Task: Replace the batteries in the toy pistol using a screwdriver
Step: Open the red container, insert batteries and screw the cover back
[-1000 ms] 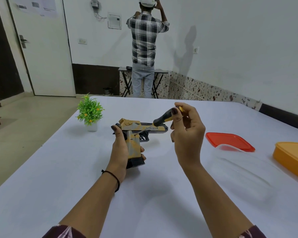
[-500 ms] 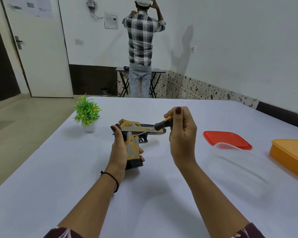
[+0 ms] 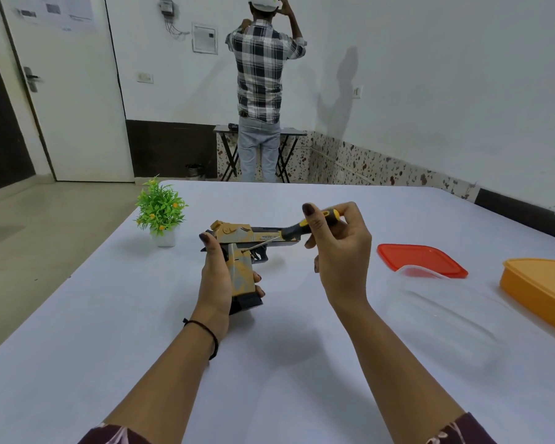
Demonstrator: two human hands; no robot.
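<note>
Gripping the toy pistol (image 3: 241,272) by its handle, the left hand (image 3: 217,278) has its fingers (image 3: 257,277) wrapped round the front of the grip and its thumb up along the back. That hold probably serves to steady the toy and turn its flat side toward the wearer, where a screw for the battery cover would likely sit. The pistol is over the middle of the bench (image 3: 109,315), butt down. Whether the butt touches the surface cannot be told.

Its long axis, the barrel, runs roughly level and parallel to the far edge, with the muzzle toward the right edge. The grip slants down toward the near edge.

The right hand (image 3: 340,261) pinches the screwdriver (image 3: 293,231) by its black-and-yellow handle with thumb and fingertips, a light hold suited to twirling. The shaft slopes down and left from the handle, and its tip meets the pistol's side just behind the trigger. No screw head is clear enough to confirm, so the work looks like 1 early step: loosening the cover.

A small potted plant (image 3: 161,213) stands near the left edge. Toward the right edge lie a red lid (image 3: 420,259), a clear container (image 3: 436,302) and an orange box (image 3: 542,286).
</note>
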